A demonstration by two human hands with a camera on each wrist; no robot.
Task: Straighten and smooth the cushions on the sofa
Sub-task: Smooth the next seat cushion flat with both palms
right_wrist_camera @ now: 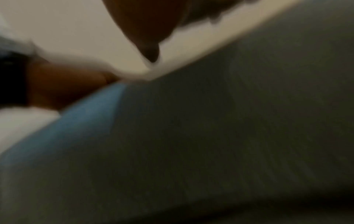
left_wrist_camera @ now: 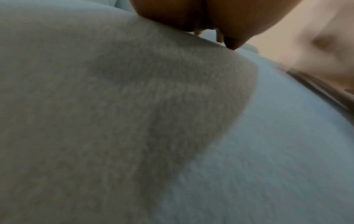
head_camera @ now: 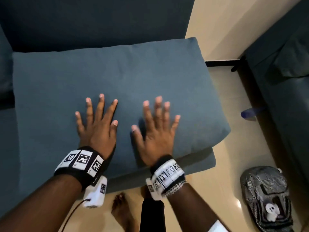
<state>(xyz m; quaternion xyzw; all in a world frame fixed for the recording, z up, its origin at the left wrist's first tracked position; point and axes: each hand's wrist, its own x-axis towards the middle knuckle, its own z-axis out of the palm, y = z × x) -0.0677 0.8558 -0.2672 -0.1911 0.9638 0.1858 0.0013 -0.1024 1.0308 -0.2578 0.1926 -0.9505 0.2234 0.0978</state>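
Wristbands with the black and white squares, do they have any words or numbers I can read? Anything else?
No readable words or numbers anywhere.
Left black wristband: white tags carry square code patterns, no letters.
Right wristband: same patterns, blurred.
Checked grey bag on the floor: no legible label.

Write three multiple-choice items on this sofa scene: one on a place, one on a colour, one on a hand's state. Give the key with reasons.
1. Where does the checked bag lie?
A. on the cushion
B. on the floor right of the sofa
C. on the backrest

2. What colour is the seat cushion?
A. red
B. blue-grey
C. yellow

3. How is the left hand?
A. flat, fingers spread on the cushion
B. a fist
C. gripping the bag

Key: B, it sits on the pale floor; B, the fabric shows blue-grey; A, like the right hand, its straight fingers lie on the cushion.
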